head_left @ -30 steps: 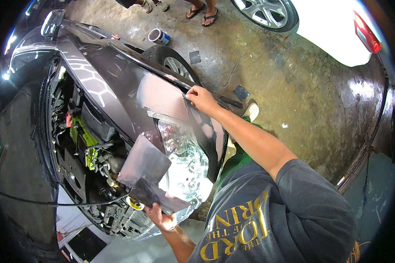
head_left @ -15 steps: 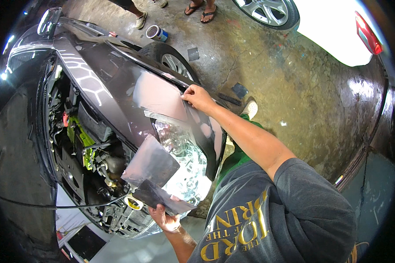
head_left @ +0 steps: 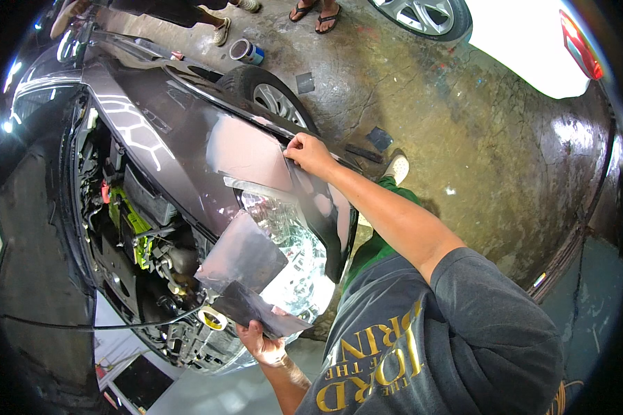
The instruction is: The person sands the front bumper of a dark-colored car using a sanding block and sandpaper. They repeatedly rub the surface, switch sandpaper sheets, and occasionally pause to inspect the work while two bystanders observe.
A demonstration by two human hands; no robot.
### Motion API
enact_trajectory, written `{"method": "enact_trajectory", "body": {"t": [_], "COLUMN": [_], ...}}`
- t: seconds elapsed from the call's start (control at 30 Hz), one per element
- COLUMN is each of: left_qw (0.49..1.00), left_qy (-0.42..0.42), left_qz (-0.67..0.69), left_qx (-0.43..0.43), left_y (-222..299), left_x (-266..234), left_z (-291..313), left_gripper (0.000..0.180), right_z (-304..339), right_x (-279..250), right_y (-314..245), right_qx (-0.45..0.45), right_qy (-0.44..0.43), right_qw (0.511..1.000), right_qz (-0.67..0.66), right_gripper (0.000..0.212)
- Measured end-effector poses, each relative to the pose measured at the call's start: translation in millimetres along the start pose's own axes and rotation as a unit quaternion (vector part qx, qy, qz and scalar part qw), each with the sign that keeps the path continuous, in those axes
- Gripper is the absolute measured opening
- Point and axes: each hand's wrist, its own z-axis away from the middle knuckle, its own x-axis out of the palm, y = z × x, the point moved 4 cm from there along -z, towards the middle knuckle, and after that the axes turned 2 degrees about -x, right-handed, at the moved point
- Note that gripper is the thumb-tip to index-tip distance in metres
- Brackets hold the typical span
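Note:
My left hand grips the lower edge of a dark, creased sheet that looks like sandpaper. A greyer, dust-smeared sheet part extends above it, over the headlight; whether it is one folded sheet or two I cannot tell. My right hand is closed in a pinch at the edge of the dark car's fender, beside a pinkish sanded patch. Anything between those fingertips is hidden.
An open engine bay lies to the left, with a roll of yellowish tape at its front. Dark square sheets and a small bucket are on the floor. A white car and other people's feet are beyond.
Both my hands keep nearly the same place and hold. At the far left, more of another person's dark clothing and a hand have come into view.

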Motion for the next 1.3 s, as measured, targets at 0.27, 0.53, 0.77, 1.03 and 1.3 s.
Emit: {"method": "enact_trajectory", "body": {"t": [0.27, 0.53, 0.77, 1.03, 1.3], "left_qw": [0.999, 0.996, 0.995, 0.983, 0.964], "left_qy": [0.03, 0.043, 0.001, -0.093, -0.154], "left_qz": [-0.016, -0.074, -0.094, -0.119, -0.144], "left_qx": [-0.011, 0.0, -0.017, -0.106, -0.16], "left_y": [-2.3, 1.8, -11.2, -56.9, -87.5], "left_x": [18.3, 31.9, 52.2, 73.6, 110.7], "left_z": [-9.0, -18.6, -48.5, -80.8, -86.2], "left_gripper": [0.048, 0.042, 0.047, 0.056, 0.048], "right_z": [7.7, 23.7, 60.3, 163.4, 214.2], "right_x": [-10.5, -11.0, -123.2, -184.3, -165.2], "right_y": [-5.8, -31.0, -7.5, -52.3, -74.7], "right_qx": [-0.074, -0.187, -0.153, -0.033, 0.0], "right_qy": [0.013, -0.004, 0.138, 0.002, -0.121], "right_qw": [0.996, 0.968, 0.966, 0.994, 0.985], "right_qz": [0.041, 0.167, 0.159, -0.106, -0.121], "right_gripper": [0.022, 0.018, 0.016, 0.023, 0.023]}}
